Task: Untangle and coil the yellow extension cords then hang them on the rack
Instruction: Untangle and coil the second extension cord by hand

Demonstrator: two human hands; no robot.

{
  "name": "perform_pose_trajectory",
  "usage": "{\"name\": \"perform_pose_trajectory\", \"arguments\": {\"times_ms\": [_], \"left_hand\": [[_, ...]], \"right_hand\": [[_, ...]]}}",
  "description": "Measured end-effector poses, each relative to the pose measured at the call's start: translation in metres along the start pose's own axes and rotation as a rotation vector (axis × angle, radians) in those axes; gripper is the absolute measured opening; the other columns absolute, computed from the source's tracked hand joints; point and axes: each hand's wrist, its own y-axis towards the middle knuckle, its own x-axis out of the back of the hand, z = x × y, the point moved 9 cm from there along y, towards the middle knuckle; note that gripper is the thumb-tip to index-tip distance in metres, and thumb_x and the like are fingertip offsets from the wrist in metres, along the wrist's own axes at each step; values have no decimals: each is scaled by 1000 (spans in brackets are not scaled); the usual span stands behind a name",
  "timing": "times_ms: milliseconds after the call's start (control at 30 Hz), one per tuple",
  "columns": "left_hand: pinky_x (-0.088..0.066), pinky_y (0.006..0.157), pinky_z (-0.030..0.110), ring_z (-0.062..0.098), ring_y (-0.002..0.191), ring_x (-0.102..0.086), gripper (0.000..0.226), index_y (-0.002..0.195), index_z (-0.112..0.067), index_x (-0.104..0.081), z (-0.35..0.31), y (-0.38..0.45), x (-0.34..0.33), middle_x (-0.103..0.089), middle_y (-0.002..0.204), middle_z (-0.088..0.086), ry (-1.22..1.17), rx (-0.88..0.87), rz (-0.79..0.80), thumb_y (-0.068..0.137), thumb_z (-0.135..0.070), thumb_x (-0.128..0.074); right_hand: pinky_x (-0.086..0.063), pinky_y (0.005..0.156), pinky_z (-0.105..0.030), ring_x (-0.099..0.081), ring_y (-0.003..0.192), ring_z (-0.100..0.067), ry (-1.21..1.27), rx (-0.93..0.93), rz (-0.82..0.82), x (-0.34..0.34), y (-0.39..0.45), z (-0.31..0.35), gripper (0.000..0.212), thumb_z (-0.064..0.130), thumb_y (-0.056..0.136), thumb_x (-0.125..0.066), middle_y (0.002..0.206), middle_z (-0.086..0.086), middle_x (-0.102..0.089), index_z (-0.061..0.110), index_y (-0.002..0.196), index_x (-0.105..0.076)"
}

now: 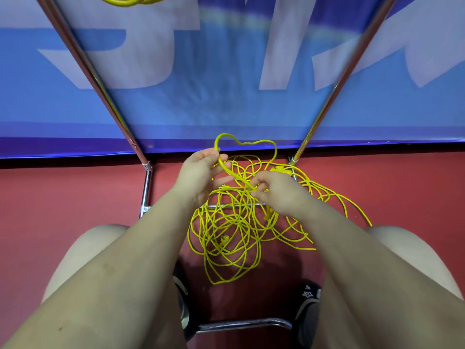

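Still in the untangling step, by the look of it: most of the yellow cord (234,222) lies in a loose heap of crossing loops on the red floor (63,192), between the knees, draped over the low chrome bars of the rack (146,187).

Left hand (201,172) pinches a raised strand between thumb and fingers, its grip closed on the cord. Right hand (274,190) pinches the same strand lower down, near where it dives into the heap, grip likewise closed on the cord. Between and beyond the two, a heart-shaped loop (245,147) stands up at the far side against the blue banner (226,84).

To do this well: keep the lifted strand lightly taut and follow it hand over hand instead of yanking, since pulling hard would likely cinch the crossings tighter. Better to find a free end first; what looks like a plug (224,239) sits low in the heap, and another yellow fitting (279,170) shows at the far right, partly hidden. Lift loops off the rack bars before drawing them through, or they may snag.

Thin, bright yellow, round and springy, holding its curves. At the far top edge, a yellow coil (125,0) is partly in view, seemingly hung already.
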Motion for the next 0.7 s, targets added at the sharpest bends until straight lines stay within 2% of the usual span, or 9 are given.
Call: {"name": "perform_pose_trajectory", "arguments": {"times_ms": [100,200,300,367,467,567,633,700], "left_hand": [[-58,67,31,16,82,-65,10,104,-15,-52,-3,0,-7,-64,91,3,-33,0,70,99,-11,-43],[-52,83,34,18,97,-63,18,116,-18,-50,11,-2,-15,-65,100,1,156,60,155,99,-18,-43],[-45,94,36,21,106,-60,17,106,-19,-58,36,-12,-31,-65,108,3,429,123,327,100,-22,-42],[-48,86,29,16,94,-61,16,96,-19,-58,43,-20,-40,-66,101,4,509,120,410,100,-20,-43],[-51,71,19,6,76,-63,11,93,-15,-56,39,-22,-44,-65,88,3,560,43,438,98,-11,-46],[-52,69,24,7,69,-63,12,93,-14,-55,32,-18,-41,-64,82,3,563,-10,398,97,-7,-46],[-50,70,29,8,69,-62,15,91,-16,-55,27,-15,-37,-63,81,1,539,-22,345,98,-8,-44],[-51,69,30,7,68,-62,17,92,-17,-56,20,-13,-33,-63,82,0,501,-40,289,99,-10,-42]], "right_hand": [[-54,65,-34,-66,69,-19,295,-31,17,-2,-1,4,6,11,90,-59,80,0,-58,16,92,-56],[-55,57,-27,-65,59,-10,754,-97,-2,4,-1,6,11,9,91,-57,80,-2,-61,18,87,-53],[-57,55,-24,-68,59,-11,1175,-176,-143,20,2,-6,5,8,92,-54,81,-6,-61,12,89,-55],[-57,54,-24,-68,58,-11,1352,-230,-226,23,2,-16,5,7,92,-54,81,-8,-60,9,88,-54],[-55,51,-22,-69,58,-11,1471,-278,-254,21,3,-23,7,8,93,-52,82,-10,-60,6,86,-53],[-56,54,-23,-70,67,-15,1507,-293,-235,20,4,-23,9,11,94,-52,87,-11,-61,3,98,-54],[-58,59,-25,-67,77,-19,1408,-281,-175,19,5,-19,22,17,94,-53,94,-12,-62,4,112,-51],[-57,68,-29,-66,80,-19,1118,-255,-126,18,4,-15,31,24,92,-56,98,-9,-63,9,119,-51]]}}
